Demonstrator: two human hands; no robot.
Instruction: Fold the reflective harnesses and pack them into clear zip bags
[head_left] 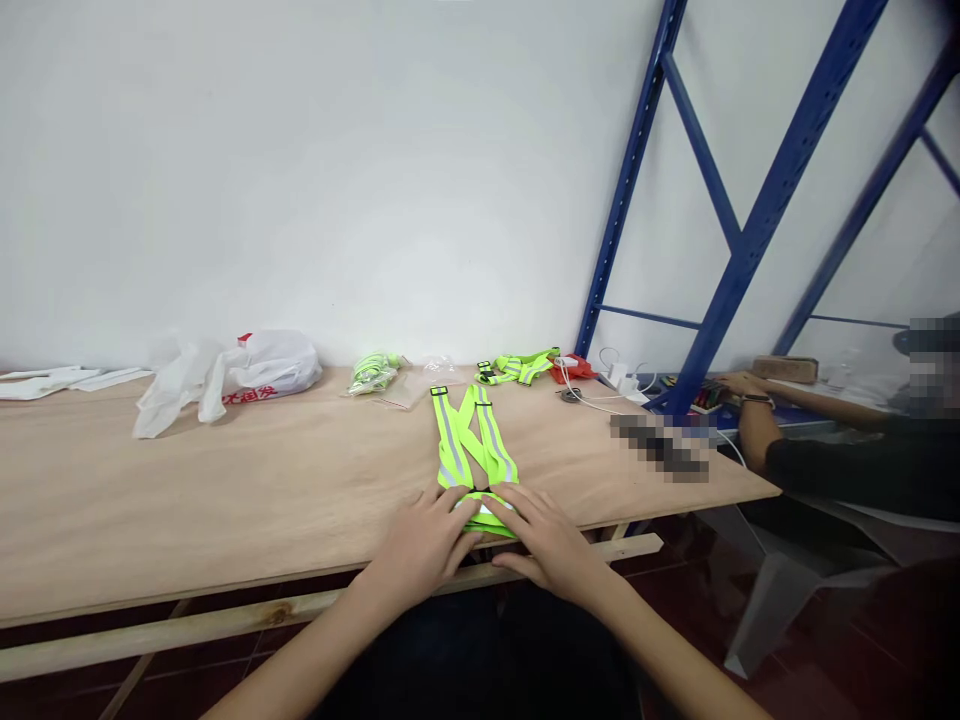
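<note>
Yellow-green reflective harness (470,440) is being spread lengthwise on the plywood table (225,500), its straps crossing, its folded lower end lying at the near edge. That end is being covered from the left by the left hand (427,535), palm down, fingers bent over the band, thumb lying near its lower edge; whether fabric is being pinched there cannot be told. From the right it is being touched by the fingertips of the right hand (553,540), fingers loosely spread, thumb standing apart below. Behind, a second harness (521,367) is lying bunched beside a red item (574,368). Left of it, a clear plastic bag (439,372) and a packet of yellow-green straps (373,373) are resting near the wall; farther left, a red-printed white bag (274,362). At far right, beyond a blue metal frame (772,190), a co-worker's hand (739,385) is reaching over a blue surface.
</note>
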